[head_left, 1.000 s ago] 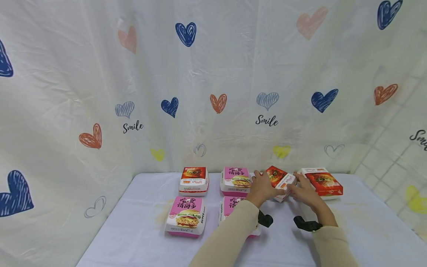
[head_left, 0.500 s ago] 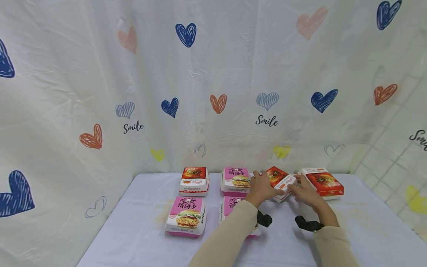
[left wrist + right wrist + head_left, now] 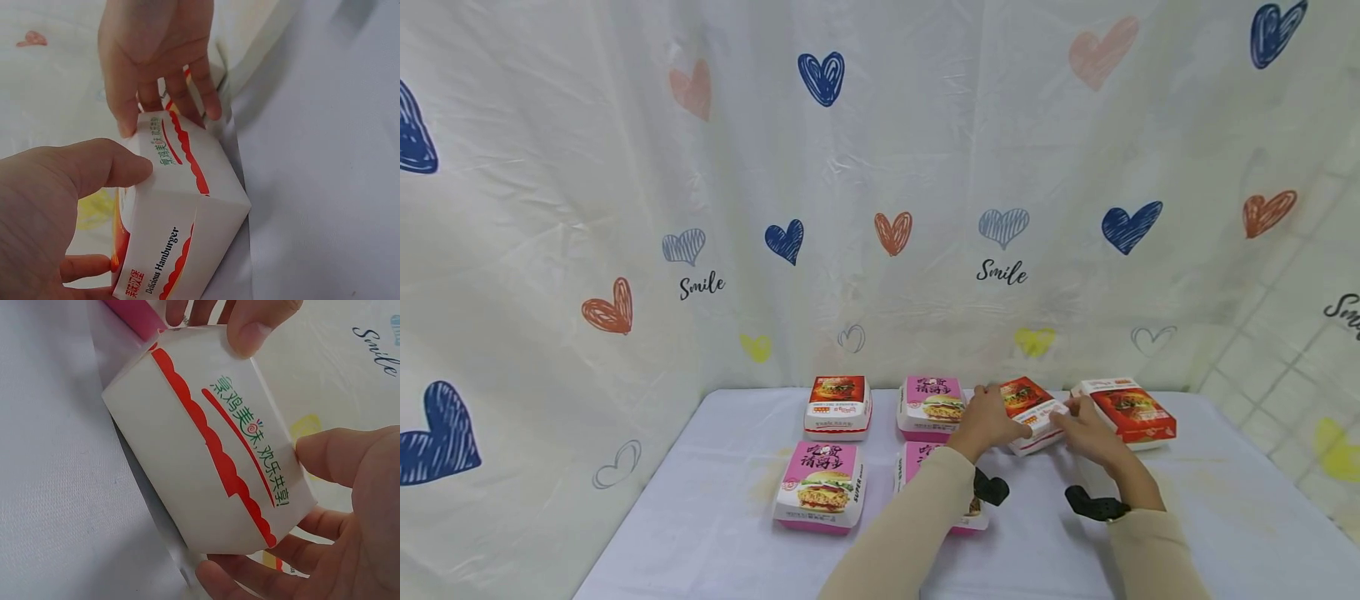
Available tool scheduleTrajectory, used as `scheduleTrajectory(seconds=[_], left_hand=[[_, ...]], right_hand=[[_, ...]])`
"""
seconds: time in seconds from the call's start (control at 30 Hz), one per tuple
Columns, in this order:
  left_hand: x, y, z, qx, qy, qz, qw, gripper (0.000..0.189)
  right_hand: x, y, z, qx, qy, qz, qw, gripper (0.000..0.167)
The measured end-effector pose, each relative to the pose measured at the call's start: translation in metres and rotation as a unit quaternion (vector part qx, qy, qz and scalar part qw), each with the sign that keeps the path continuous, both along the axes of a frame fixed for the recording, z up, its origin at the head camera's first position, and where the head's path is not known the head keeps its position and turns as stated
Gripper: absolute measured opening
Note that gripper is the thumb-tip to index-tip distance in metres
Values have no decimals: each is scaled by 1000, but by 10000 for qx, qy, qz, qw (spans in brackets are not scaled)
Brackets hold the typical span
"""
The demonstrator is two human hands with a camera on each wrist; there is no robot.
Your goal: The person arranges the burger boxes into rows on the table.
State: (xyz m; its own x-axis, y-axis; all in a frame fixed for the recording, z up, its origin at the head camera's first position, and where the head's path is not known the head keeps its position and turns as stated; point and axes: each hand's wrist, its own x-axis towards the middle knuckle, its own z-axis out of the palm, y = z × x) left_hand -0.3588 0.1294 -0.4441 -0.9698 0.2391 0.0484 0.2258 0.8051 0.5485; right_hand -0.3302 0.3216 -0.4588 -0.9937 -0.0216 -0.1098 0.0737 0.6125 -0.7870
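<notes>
Both hands hold one red-and-white hamburger box (image 3: 1026,398), set at an angle on the table near the back. At its left side, my left hand (image 3: 988,423) has its thumb on the front face and fingers around the far side. My right hand (image 3: 1096,435) grips the opposite side. In the left wrist view the box (image 3: 181,181) lies between the two hands, its printed front showing. The right wrist view shows the box (image 3: 200,444) with the right thumb at its upper edge and several right fingers curled by its side.
Another red hamburger box (image 3: 1126,415) stands just right of the right hand. Pink burger boxes (image 3: 931,408) (image 3: 820,487) (image 3: 917,462) sit to the left, one partly behind the left forearm. A red-and-white box (image 3: 838,408) is at back left. A heart-patterned curtain (image 3: 925,167) hangs behind the white table (image 3: 700,533).
The held box has turned slightly, its front facing more toward me. The right hand has shifted a little to the right; the other boxes stay where they were.
</notes>
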Motion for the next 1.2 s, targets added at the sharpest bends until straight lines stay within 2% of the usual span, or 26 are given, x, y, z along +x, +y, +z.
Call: scheduleTrajectory(seconds=[0.17, 0.6, 0.73, 0.97, 1.2], left_hand=[[1, -1, 2, 1, -26, 28, 10000, 86], [-5, -1, 0, 212, -250, 86, 9994, 79], [-7, -3, -3, 225, -225, -4, 9995, 74], [-5, -6, -4, 317, -379, -184, 9986, 68], [-6, -7, -4, 221, -321, -386, 9985, 64]], right_hand=[[0, 1, -1, -126, 32, 26, 9999, 62], [0, 2, -2, -137, 0, -8, 9999, 50], [-1, 2, -3, -138, -28, -10, 9999, 51], [-1, 3, -3, -213, 17, 69, 9997, 52], [0, 2, -2, -234, 60, 64, 9997, 52]])
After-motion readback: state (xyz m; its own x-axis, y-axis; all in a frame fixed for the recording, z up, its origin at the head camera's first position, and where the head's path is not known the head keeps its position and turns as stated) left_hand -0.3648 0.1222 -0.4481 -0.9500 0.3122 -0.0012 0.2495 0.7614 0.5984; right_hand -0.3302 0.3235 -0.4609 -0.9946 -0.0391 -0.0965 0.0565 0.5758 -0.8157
